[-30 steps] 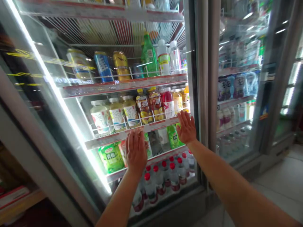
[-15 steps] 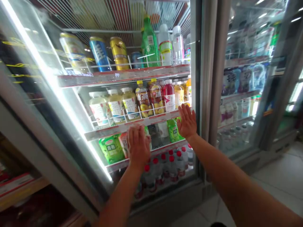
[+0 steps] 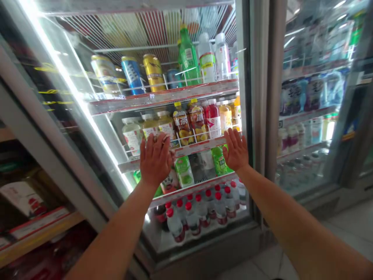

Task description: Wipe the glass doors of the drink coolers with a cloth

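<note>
My left hand (image 3: 155,160) is raised with its palm forward and fingers stretched, in front of the middle and lower shelves of a lit drinks fridge. A faint reflection of its fingers shows beside it on the glass door (image 3: 201,161). Holding nothing, my right hand (image 3: 236,149) lies open near the door's right side. Whether the palms touch the glass is hard to tell. Behind the hands stand iced tea bottles (image 3: 182,123), a red drink bottle (image 3: 213,116) and a green pouch (image 3: 219,160). A green and white pack (image 3: 184,171) sits between the hands.
Cans (image 3: 132,74) and a green bottle (image 3: 189,58) line the upper shelf. Several red-capped water bottles (image 3: 175,224) stand at the bottom. A second fridge (image 3: 309,97) is on the right, beyond a metal frame (image 3: 260,97). A goods shelf (image 3: 40,235) is at lower left.
My left hand has moved left and up across the fridge front, uncovering the green and white pack. My right hand stays near the door's right side. The view has shifted slightly.
</note>
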Motion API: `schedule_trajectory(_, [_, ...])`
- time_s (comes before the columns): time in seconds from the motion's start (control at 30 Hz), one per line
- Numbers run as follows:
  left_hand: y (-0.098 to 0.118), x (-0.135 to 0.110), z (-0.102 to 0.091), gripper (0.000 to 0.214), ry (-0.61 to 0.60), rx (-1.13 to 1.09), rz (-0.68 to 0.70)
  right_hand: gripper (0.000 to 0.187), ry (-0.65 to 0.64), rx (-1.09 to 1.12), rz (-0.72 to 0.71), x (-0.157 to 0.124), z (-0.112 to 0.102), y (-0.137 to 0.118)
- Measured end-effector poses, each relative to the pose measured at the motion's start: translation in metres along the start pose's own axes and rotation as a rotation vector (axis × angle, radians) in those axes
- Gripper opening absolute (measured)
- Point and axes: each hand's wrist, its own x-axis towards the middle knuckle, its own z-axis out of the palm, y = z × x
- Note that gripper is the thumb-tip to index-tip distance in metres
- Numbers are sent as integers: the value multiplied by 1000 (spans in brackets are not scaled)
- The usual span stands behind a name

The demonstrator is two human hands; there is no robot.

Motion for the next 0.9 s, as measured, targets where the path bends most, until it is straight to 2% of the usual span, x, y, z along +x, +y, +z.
schedule_trajectory(0.07, [-9, 0, -4, 64, -34, -2, 82, 64, -4, -1, 2, -1, 0, 0])
schedule_trajectory(0.13, [-28, 7, -13, 64, -105, -15, 179, 65, 3, -2, 2, -1, 0, 0])
schedule_trajectory(0.2, [-51, 19, -24, 62, -143, -13, 183, 67, 26, -7, -9, -1, 0, -1])
schedule_trajectory(0.33, [-82, 38, -37, 67, 53, 99, -205, 67, 51, -11, -27, 0, -1, -2])
schedule_trajectory(0.37, [-84, 39, -38, 68, 69, 109, -246, 67, 46, -9, -24, -1, -1, -1])
schedule_trajectory(0.43, [-86, 37, -37, 68, 18, 77, -152, 67, 27, -5, -13, -3, 0, 0])
schedule_trajectory(0.53, [-87, 28, -33, 63, -79, -11, 136, 67, -2, 9, 4, -6, 0, -1])
schedule_trajectory(0.6, [-89, 23, -31, 67, -58, -41, 178, 67, 4, 35, 39, -3, -4, -10])
schedule_trajectory(0.7, [-89, 21, -31, 85, 48, -42, 62, 63, 83, 152, 68, 17, -20, -51])
schedule_trajectory(0.73, [-89, 22, -31, 91, 77, -39, 28, 60, 90, 220, 13, 27, -26, -73])
schedule_trajectory(0.83, [-89, 23, -31, 97, 129, -23, -26, 61, 31, 561, -250, 69, -44, -156])
schedule_trajectory(0.87, [-89, 22, -30, 93, 136, -14, -39, 61, 9, 683, -266, 84, -46, -186])
schedule_trajectory(0.9, [-90, 21, -29, 85, 132, -4, -53, 59, -18, 780, -211, 99, -47, -213])
